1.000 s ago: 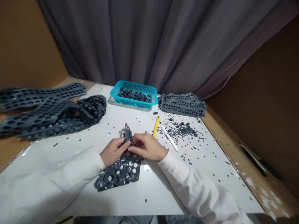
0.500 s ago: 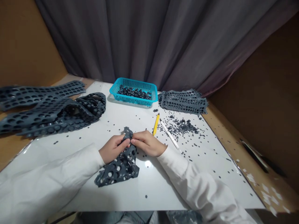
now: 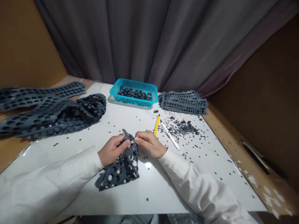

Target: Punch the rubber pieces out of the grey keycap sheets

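A dark grey perforated rubber sheet (image 3: 121,168), full of round holes, hangs crumpled from my hands over the white table. My left hand (image 3: 114,149) is closed on its upper part, thumb on top. Close beside it, my right hand (image 3: 150,143) pinches at the sheet's right edge with thumb and forefinger; whatever small bit lies between those fingertips is too small to make out. A yellow pencil-like tool (image 3: 157,124) and a white one (image 3: 171,137) lie just beyond my right hand.
A blue basket (image 3: 134,101) holding many small dark pieces stands at the back. More perforated sheets (image 3: 53,112) are heaped at left, and a folded one (image 3: 183,102) lies back right. Small dark discs (image 3: 187,127) are piled and scattered over the white table (image 3: 168,189).
My right hand has shifted slightly right, away from my left, opening a small gap between the fingertips. The sheet has turned a little in my left hand.
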Available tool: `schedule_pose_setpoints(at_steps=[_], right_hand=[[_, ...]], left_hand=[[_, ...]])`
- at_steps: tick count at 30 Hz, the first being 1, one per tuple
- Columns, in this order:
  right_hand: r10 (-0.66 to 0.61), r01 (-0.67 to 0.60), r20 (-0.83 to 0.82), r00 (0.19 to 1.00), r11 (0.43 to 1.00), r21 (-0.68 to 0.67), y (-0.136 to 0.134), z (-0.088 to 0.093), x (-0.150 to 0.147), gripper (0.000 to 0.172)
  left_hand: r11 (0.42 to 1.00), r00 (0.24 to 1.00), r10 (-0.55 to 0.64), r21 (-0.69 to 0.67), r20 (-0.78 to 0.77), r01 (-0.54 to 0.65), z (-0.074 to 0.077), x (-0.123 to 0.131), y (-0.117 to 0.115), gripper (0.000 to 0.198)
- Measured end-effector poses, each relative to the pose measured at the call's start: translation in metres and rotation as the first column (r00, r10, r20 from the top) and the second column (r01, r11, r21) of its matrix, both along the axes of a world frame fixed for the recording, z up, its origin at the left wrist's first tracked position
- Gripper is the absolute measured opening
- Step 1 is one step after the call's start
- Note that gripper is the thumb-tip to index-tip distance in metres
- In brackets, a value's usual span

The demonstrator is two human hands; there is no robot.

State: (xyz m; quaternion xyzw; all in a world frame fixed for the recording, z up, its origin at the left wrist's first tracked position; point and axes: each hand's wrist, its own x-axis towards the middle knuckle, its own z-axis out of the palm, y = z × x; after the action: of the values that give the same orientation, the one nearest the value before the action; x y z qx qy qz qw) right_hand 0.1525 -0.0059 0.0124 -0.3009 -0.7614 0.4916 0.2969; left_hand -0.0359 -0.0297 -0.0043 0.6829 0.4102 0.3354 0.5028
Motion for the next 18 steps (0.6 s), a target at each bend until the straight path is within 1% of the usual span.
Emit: schedule_pose_setpoints(at_steps=[2,3,5,8,10,12,14,16,18], right_hand=[[0.026,-0.027,-0.008,1.0,0.998,-0.048,0.0,-0.005,-0.002,0.035],[0.043,-0.043,0.007,0.999,0.998,-0.043,0.0,-0.007,-0.002,0.035],[0.072,-0.073,0.07,0.995,0.997,0.012,0.001,-0.011,-0.002,0.033],[0.074,-0.088,0.156,0.985,0.993,0.084,0.003,-0.012,-0.001,0.034],[0.066,-0.077,0.164,0.984,0.995,0.06,0.003,-0.011,-0.001,0.037],[0.076,-0.072,0.1,0.992,0.997,-0.042,0.002,-0.011,-0.003,0.039],[0.094,-0.097,-0.024,0.995,0.974,-0.207,0.001,-0.012,-0.005,0.039],[0.095,-0.14,-0.138,0.986,0.917,-0.373,-0.001,-0.014,-0.007,0.038],[0.083,-0.179,-0.214,0.973,0.858,-0.482,-0.001,-0.019,-0.009,0.037]], left_hand=[[0.999,1.0,-0.014,-0.039,-0.001,0.014,-0.002,0.0,0.001,0.035],[0.998,1.0,-0.024,-0.061,-0.003,0.023,-0.003,0.0,0.001,0.034],[0.996,0.999,-0.041,-0.076,-0.029,0.039,-0.005,0.001,0.002,0.033],[0.999,0.993,-0.053,-0.004,-0.101,0.053,-0.007,0.002,0.002,0.032],[0.998,0.991,-0.054,0.033,-0.121,0.058,-0.007,0.003,0.002,0.032],[0.999,0.995,-0.047,0.0,-0.089,0.047,-0.006,0.004,0.002,0.033],[0.993,0.999,-0.04,-0.11,0.005,0.04,-0.005,0.004,0.003,0.036],[0.966,0.991,-0.057,-0.246,0.121,0.086,-0.004,0.004,0.004,0.038],[0.928,0.974,-0.084,-0.339,0.21,0.153,-0.004,0.004,0.005,0.039]])
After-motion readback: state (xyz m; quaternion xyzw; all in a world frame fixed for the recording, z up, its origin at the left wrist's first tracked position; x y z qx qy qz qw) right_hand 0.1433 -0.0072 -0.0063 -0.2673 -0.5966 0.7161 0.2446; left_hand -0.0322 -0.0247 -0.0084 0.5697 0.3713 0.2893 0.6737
